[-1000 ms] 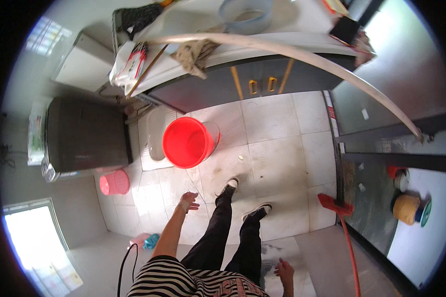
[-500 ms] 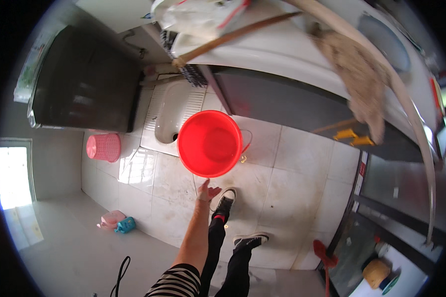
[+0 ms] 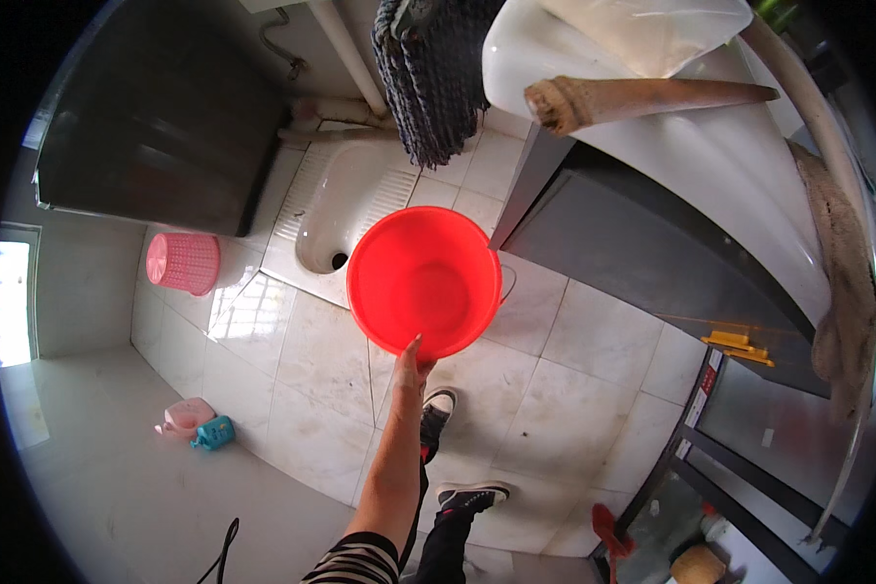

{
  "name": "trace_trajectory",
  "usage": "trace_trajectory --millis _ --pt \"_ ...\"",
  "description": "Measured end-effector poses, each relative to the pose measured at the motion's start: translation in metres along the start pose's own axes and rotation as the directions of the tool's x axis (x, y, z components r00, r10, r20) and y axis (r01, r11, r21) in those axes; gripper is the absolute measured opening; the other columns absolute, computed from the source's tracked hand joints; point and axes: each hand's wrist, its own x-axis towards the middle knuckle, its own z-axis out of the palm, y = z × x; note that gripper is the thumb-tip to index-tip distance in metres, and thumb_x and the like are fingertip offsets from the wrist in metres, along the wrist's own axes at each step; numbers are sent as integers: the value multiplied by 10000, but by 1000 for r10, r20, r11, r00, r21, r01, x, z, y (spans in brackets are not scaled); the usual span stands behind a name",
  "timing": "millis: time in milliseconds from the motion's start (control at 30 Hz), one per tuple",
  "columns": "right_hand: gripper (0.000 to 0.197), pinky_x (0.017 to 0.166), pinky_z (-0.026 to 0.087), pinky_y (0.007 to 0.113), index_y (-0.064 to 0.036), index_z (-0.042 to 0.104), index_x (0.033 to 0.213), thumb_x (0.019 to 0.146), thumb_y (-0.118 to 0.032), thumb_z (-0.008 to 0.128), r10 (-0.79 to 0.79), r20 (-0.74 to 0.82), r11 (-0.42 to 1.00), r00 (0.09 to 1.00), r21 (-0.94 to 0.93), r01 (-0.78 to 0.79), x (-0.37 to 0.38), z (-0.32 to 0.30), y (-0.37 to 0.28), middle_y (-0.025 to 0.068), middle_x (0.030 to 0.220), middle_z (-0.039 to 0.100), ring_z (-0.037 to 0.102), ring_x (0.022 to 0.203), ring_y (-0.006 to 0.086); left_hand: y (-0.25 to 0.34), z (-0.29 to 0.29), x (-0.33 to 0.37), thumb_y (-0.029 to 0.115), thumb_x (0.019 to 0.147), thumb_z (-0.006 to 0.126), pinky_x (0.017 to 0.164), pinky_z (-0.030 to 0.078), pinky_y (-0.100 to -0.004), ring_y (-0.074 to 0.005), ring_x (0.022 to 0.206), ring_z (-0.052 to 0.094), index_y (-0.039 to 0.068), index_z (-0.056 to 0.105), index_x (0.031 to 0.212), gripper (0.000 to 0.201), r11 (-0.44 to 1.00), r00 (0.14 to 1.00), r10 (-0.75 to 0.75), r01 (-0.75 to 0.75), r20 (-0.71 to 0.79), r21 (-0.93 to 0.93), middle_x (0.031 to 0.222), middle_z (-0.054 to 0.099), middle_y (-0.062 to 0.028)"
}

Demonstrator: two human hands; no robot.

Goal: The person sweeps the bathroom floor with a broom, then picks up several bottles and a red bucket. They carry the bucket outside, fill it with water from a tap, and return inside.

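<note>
The pale tiled floor spreads wide beneath the left hand, and ahead to the right of that hand comes the grey cabinet under its white countertop. Far ahead and left, a dark boxy unit fills the corner! Between it and the hand lies the white squat toilet, set in the floor with its drain hole showing.

And here's the centre of the action: the red plastic bucket, mouth up, directly in front of the left hand, its left side covering part of the toilet's edge. The left hand has the near rim between thumb and fingers, thumb lapping over the top, though the fingers are partly hidden, so I won't swear to how firm that hold is. The right hand is out of shot; I cannot tell its state.

Out ahead of the hand, a dark woven textile dangles beside the countertop. Well off to the right, a brown cloth droops over the counter's edge. The pink perforated basket sits on its own, away to the left and a little ahead. A tapered wooden stick rests up on the countertop, and back to the left of the hand, a pink bottle touches a smaller teal bottle.
</note>
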Motion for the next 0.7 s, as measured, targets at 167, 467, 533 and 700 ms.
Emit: trace_trajectory --millis 167,467,533,700 --pt "380 560 482 274 -42 514 1166 866 -275 508 33 10 996 999 -83 -32 5 7 -4 70 786 590 554 622 135 24 21 -24 165 712 611 563 500 -343 -215 751 572 96 538 986 291 995 999 35 -33 -23 92 866 588 -53" --pt "376 661 465 302 -18 493 1169 817 -132 554 -564 -66 564 823 698 442 191 -78 -1 105 870 573 584 811 191 5 -27 -171 170 768 562 581 517 -310 -203 886 576 70 451 1167 426 930 968 -118 30 222 367 1052 560 -90" --pt "407 756 434 332 -9 493 1155 771 -96 595 -698 -225 676 680 -522 520 119 -34 -121 151 969 524 542 891 239 18 -46 -214 111 764 570 691 503 -355 -221 952 553 60 441 1191 449 888 940 -247 123 234 443 1103 532 -106" --pt "445 781 420 362 -23 469 1189 765 -80 593 -823 -43 289 567 -891 351 73 -67 -148 167 1087 453 508 933 269 27 -47 -308 74 705 664 679 514 -340 -193 833 601 72 551 1061 374 647 886 -462 372 -46 665 950 613 -52"
